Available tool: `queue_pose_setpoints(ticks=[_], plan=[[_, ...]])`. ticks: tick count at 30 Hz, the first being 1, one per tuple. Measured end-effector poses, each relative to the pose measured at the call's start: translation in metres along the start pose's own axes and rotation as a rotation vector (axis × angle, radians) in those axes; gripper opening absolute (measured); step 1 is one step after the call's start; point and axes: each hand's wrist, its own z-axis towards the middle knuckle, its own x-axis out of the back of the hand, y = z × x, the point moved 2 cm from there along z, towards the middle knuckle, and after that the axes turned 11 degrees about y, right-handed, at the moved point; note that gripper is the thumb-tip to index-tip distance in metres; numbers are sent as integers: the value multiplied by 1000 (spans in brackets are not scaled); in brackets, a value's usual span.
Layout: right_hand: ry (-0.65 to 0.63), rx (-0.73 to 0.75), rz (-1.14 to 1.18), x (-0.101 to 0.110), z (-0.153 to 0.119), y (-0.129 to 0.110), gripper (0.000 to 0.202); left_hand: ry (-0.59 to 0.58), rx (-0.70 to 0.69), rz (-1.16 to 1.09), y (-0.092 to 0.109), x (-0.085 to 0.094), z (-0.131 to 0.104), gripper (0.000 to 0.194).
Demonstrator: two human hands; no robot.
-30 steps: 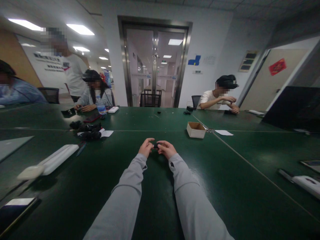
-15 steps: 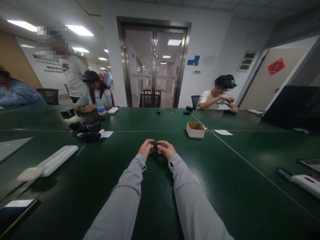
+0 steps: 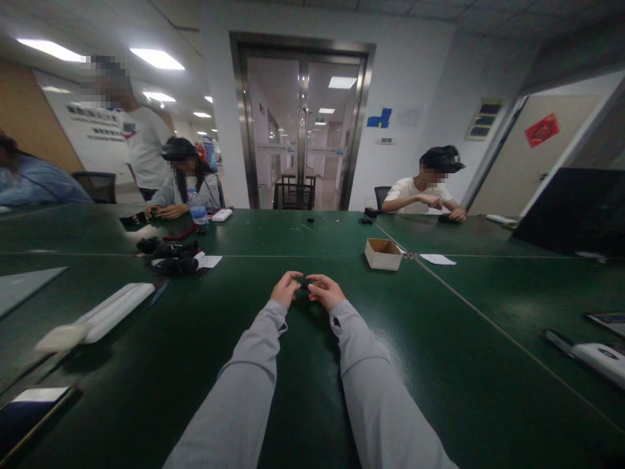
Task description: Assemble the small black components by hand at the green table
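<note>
A small black object (image 3: 305, 284) is held between my two hands over the green table (image 3: 312, 352). My left hand (image 3: 286, 288) grips its left end with bent fingers, while my right hand (image 3: 327, 291) pinches the right end. What the object is, I cannot make out. Both forearms, in light grey sleeves, reach forward over the tabletop. An open wooden box (image 3: 383, 255) stands beyond my right hand and to its right.
Black gear (image 3: 170, 256) on papers, a long white device (image 3: 114, 312) and a phone (image 3: 36, 417) lie left. A bottle (image 3: 198, 210) stands farther off. At right are a white device (image 3: 603, 361) and a dark monitor (image 3: 576, 208). People sit across the table.
My hands stay almost in place around the black object. Across the table at right, a person's raised hand has come down.
</note>
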Motion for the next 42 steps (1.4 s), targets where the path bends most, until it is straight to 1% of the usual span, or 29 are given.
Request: queue_pose_setpoints(ticks=[5,9,13,17,21,25,29,34,42], plan=[[-15,-4,11,-1,-1,-1,44,0,36,-15,1,0,-2,26],[-3,-5,14,-1,-1,-2,44,-10,-12,-9,2,1,-2,29],[-2,0,19,0,-1,-2,43,-7,8,4,3,1,-2,25],[-14,-11,9,0,-2,-3,43,12,-22,0,4,1,-3,27],[-16,-6,14,-1,-2,-3,43,5,14,12,4,1,-3,25],[-14,-4,11,-1,-2,-3,43,16,-10,9,4,2,-3,27],[-23,-7,17,-1,-1,-2,43,11,16,24,3,1,-2,25],[-16,-11,20,-1,-1,-1,44,17,-21,0,3,0,-2,27],[-24,-18,15,-1,-1,-3,43,6,-4,12,3,1,-3,26]])
